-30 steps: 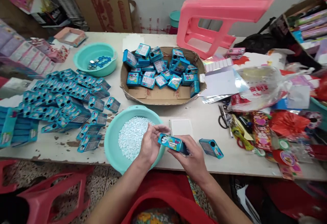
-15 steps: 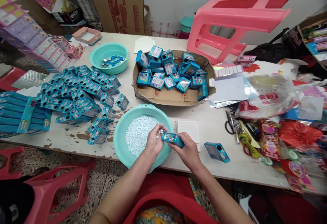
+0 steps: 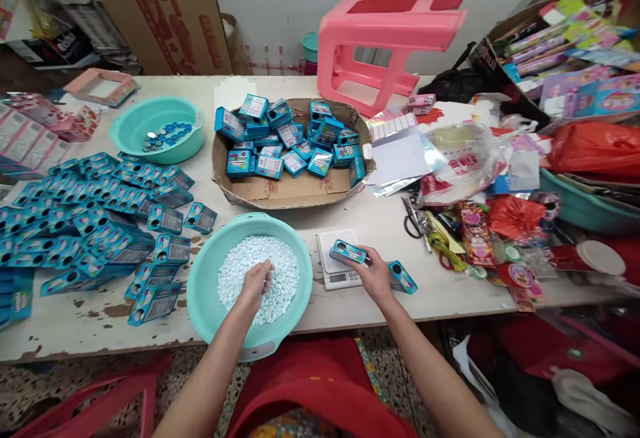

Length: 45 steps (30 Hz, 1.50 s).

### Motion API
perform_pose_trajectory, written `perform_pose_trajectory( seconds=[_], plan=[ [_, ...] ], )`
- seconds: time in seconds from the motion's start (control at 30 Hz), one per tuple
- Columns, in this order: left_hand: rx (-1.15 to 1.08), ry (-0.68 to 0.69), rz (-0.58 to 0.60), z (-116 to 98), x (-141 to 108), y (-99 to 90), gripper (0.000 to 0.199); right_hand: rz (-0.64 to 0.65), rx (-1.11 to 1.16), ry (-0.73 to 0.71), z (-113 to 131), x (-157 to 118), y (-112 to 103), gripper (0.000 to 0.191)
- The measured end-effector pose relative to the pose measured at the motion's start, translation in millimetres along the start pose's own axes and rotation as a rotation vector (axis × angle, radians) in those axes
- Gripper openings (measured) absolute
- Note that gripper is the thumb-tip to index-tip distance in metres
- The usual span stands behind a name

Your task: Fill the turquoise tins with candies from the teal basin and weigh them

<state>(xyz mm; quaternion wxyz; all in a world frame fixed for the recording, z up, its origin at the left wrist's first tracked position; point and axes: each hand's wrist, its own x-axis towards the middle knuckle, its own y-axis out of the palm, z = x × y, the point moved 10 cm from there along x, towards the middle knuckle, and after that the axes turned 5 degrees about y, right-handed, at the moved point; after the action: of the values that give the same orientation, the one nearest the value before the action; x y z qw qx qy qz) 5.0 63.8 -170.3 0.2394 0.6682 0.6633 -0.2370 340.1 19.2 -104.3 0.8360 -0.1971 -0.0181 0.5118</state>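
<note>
My left hand (image 3: 256, 285) is over the turquoise basin (image 3: 204, 291), its fingers curled inward just above the heap of small white candies (image 3: 283, 268); whatever they enclose is hidden. With my right hand (image 3: 376, 277) I grip one end of a small blue candy box (image 3: 348, 252), its round hole facing up. That box is over the white kitchen scale (image 3: 327, 245), and I cannot tell whether it touches the plate. Partly behind my right wrist, another blue box (image 3: 404, 278) lies on the table.
A cut-down carton (image 3: 290, 191) holds several blue boxes. Many more boxes (image 3: 95, 225) crowd the left side. A second basin (image 3: 190, 148) contains blue and silver discs. Scissors (image 3: 413, 218) and plastic bags (image 3: 455, 165) lie right; a pink stool (image 3: 385, 38) stands behind.
My right hand has carried the candy box away from the left hand, to the right over the scale. My left hand, earlier palm up with candies, has turned and lowered to the heap.
</note>
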Motion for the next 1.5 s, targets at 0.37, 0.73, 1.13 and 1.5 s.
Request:
perform_pose_trajectory(
  seconds=[0.37, 0.73, 1.13, 1.5],
  plan=[
    [0.65, 0.422, 0.097, -36, -12, 19.1, 0.018, -0.111, -0.011, 0.003, 0, -9, -29, 0.057],
    [0.763, 0.704, 0.115, -118, -28, 80.1, 0.023, -0.228, 0.079, 0.184, -34, -62, -73, 0.038],
    [1.199, 1.01, 0.596, -104, -40, 250.3, 0.05, -0.262, 0.12, 0.357, -57, -83, -78, 0.045],
    [0.532, 0.731, -0.012, -175, -42, 55.4, 0.045, -0.071, 0.088, 0.44, -50, -67, -24, 0.057]
  ],
)
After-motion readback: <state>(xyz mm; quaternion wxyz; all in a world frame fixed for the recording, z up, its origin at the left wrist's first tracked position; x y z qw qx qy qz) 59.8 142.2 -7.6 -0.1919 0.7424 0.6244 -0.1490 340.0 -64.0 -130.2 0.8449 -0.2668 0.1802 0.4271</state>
